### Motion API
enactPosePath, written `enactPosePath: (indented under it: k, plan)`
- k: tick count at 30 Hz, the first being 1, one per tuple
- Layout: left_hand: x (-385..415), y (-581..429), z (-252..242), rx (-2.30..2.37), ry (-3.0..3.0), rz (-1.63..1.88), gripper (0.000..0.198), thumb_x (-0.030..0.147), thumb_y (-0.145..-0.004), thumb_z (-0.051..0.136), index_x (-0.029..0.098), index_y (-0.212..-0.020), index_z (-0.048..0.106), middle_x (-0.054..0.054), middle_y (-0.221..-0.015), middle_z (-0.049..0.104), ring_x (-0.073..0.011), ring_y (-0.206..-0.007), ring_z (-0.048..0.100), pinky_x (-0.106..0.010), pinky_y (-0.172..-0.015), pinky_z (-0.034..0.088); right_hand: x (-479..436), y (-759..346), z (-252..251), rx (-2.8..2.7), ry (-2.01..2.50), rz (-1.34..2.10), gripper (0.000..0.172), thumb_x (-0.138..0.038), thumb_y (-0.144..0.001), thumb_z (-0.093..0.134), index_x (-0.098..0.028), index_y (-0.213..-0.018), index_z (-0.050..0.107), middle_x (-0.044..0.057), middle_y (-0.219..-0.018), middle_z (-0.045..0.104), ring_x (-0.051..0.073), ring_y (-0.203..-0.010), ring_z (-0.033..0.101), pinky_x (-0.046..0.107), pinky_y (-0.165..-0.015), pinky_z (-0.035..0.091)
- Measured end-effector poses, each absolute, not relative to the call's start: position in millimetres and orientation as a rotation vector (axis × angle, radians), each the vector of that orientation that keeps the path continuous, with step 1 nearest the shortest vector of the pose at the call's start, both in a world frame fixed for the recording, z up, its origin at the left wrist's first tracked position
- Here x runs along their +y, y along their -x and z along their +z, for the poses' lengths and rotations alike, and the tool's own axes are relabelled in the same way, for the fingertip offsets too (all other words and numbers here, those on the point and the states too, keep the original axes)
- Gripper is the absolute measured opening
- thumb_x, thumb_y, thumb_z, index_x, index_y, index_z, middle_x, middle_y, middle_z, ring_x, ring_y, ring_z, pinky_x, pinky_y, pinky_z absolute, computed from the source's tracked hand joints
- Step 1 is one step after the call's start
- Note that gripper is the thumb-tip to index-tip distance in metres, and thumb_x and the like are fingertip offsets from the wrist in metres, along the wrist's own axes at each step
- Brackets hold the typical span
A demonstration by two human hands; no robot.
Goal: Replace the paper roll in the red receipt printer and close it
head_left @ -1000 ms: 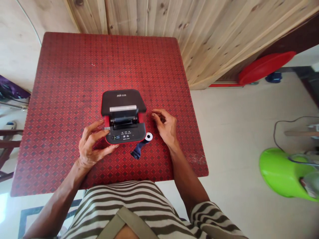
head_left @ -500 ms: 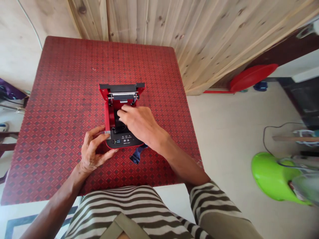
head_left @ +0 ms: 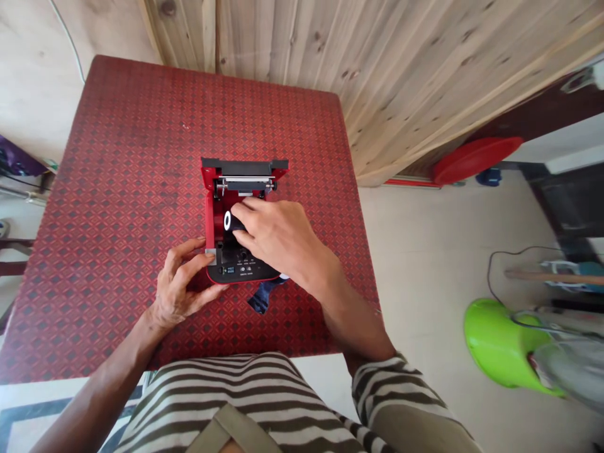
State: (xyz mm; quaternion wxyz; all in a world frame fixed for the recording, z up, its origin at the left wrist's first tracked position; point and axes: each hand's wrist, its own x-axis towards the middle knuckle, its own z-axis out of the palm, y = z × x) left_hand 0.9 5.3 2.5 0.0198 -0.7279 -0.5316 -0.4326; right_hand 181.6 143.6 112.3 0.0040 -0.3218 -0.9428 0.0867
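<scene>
A small red and black printer [head_left: 213, 220] stands on the red patterned table [head_left: 117, 189] with its lid [head_left: 245, 167] swung up and back. My right hand [head_left: 278, 236] reaches into the open bay with its fingers closed round a dark roll with a white core [head_left: 229, 221]. My left hand [head_left: 177, 283] steadies the printer's front left corner, thumb and fingers pressed against its casing by the button panel [head_left: 240, 270]. A dark blue strip [head_left: 261, 297] lies on the table just in front of the printer, partly under my right wrist.
A wooden plank wall [head_left: 377, 75] rises behind and to the right of the table. On the floor to the right stand a green plastic stool [head_left: 500, 343] and a red basin [head_left: 472, 160], with a cable [head_left: 500, 258] nearby. My striped shirt fills the bottom edge.
The printer's lid has gone from half open to fully raised. My right hand left the table beside the printer, reached into the bay and now grips the roll. The left hand has stayed put.
</scene>
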Motion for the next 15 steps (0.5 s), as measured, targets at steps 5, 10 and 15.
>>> enactPosePath:
  k: [5,10,15]
  plan:
    - [5.3,-0.6,2.7,-1.656,2.257,-1.344,0.063,0.041,-0.084,0.085,0.025,-0.137,0.055,-0.013,-0.131,0.067,-0.0257,-0.116,0.071,-0.04,-0.092,0.065,147.2,-233.6,114.3,-2.394,0.912,0.685,0.021,-0.028,-0.092,0.078,-0.021,-0.112,0.073,0.001,-0.099,0.077,0.015,-0.079,0.07,0.028,-0.07,0.054]
    - [6.6,-1.2,3.8,-1.652,2.24,-1.343,0.064,0.037,-0.083,0.087,0.026,-0.138,0.055,-0.012,-0.131,0.067,-0.0263,-0.117,0.07,-0.042,-0.095,0.063,172.1,-266.3,70.6,-1.716,1.098,0.877,0.027,-0.042,-0.09,0.078,-0.024,-0.106,0.066,-0.002,-0.09,0.069,0.012,-0.067,0.06,0.026,-0.06,0.05]
    - [8.4,-1.6,5.4,-1.606,2.248,-1.341,0.066,0.035,-0.082,0.088,0.023,-0.138,0.055,-0.013,-0.131,0.067,-0.0271,-0.118,0.069,-0.042,-0.096,0.062,163.4,-258.5,10.2,-1.418,1.39,0.87,0.034,-0.049,-0.086,0.074,-0.024,-0.106,0.06,0.0,-0.093,0.07,0.013,-0.071,0.062,0.028,-0.065,0.051]
